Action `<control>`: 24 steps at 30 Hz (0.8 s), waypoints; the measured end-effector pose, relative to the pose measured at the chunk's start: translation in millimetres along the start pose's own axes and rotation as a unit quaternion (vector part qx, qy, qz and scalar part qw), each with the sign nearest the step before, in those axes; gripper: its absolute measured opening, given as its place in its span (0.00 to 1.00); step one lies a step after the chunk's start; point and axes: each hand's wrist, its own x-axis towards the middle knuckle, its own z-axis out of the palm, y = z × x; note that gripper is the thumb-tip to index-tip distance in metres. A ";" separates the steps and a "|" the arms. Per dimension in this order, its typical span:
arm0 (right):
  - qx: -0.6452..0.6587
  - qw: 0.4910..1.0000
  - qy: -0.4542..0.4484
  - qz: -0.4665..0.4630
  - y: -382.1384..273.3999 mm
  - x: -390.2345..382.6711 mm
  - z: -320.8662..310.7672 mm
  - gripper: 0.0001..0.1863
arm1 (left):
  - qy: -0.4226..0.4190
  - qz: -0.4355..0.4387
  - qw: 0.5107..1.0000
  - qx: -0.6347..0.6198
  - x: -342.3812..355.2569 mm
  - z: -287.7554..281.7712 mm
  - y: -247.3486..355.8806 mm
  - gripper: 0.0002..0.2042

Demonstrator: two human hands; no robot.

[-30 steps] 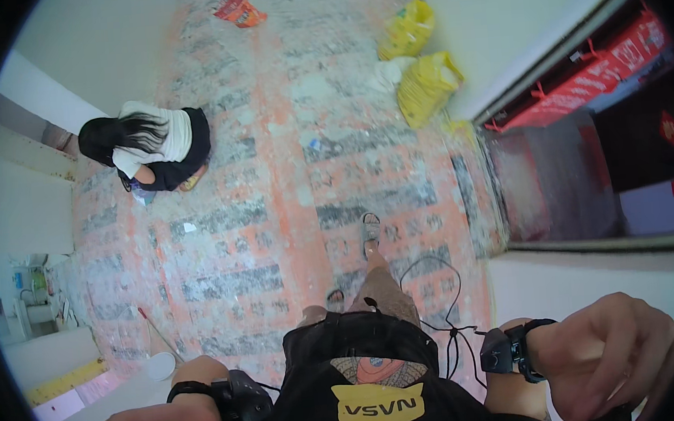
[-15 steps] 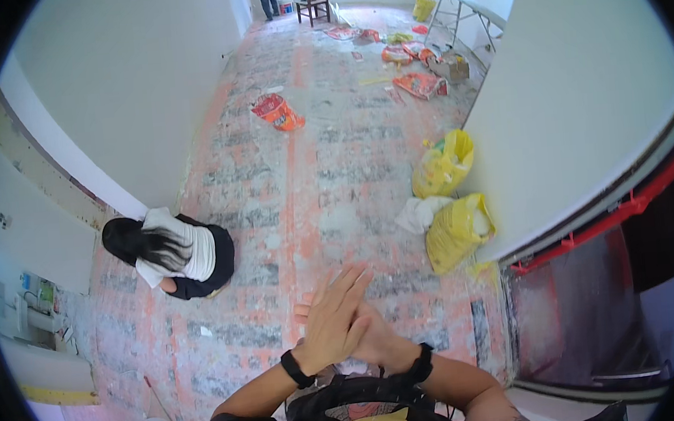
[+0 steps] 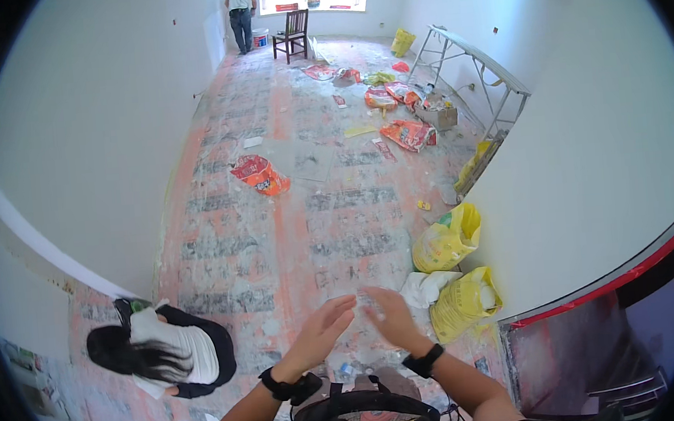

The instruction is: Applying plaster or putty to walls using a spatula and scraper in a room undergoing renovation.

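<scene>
My left hand (image 3: pixel 322 334) and my right hand (image 3: pixel 392 321) are raised in front of my body, a small gap between them, their fingers stretched out and holding nothing. Dark straps with devices circle both wrists. Right of my right hand, two yellow sacks (image 3: pixel 465 303) stand by the wall, with a crumpled white sack (image 3: pixel 424 288) beside them. Left of my left hand, a person (image 3: pixel 190 356) in a white top and dark lower clothing is low on the dust-streaked floor (image 3: pixel 261 256), back partly toward me.
At the far window, another person (image 3: pixel 242 20) stands beside a bucket (image 3: pixel 261 38) and a wooden chair (image 3: pixel 290 38). A metal trestle (image 3: pixel 471 53), torn orange sacks (image 3: pixel 410 135) and a cardboard box (image 3: pixel 441 119) occupy the right side. A doorway (image 3: pixel 570 350) opens at lower right.
My hands rose from my sides, met palm to palm, and have now separated. The view has tilted up, bringing the far room and window into sight.
</scene>
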 end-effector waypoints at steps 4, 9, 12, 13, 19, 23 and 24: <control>0.013 0.950 -0.081 0.302 155.9 -24.8 -21.0 0.22 | 0.018 0.108 0.990 0.085 53.7 -64.9 103.1 0.11; 0.003 0.829 0.058 0.556 330.0 -156.0 -26.8 0.11 | -0.253 0.286 0.914 -0.136 154.9 -86.9 193.2 0.09; 0.166 0.625 -0.010 0.763 346.3 -150.0 -14.2 0.12 | -0.351 0.248 0.870 -0.241 232.1 -75.3 197.3 0.08; 0.204 0.604 -0.060 0.768 357.9 -133.4 -8.9 0.14 | -0.341 0.240 0.877 -0.238 259.3 -71.9 194.0 0.08; -0.057 0.897 -0.324 0.294 497.4 66.7 -17.2 0.21 | -0.404 0.374 0.785 -0.284 471.2 -87.9 208.0 0.14; 0.015 0.928 -0.075 0.365 479.6 365.2 -36.5 0.20 | -0.296 0.323 0.864 -0.250 557.0 -112.7 239.0 0.15; 0.052 0.929 -0.078 0.359 474.9 427.3 -52.3 0.19 | -0.292 0.323 0.862 -0.260 586.2 -128.7 235.3 0.15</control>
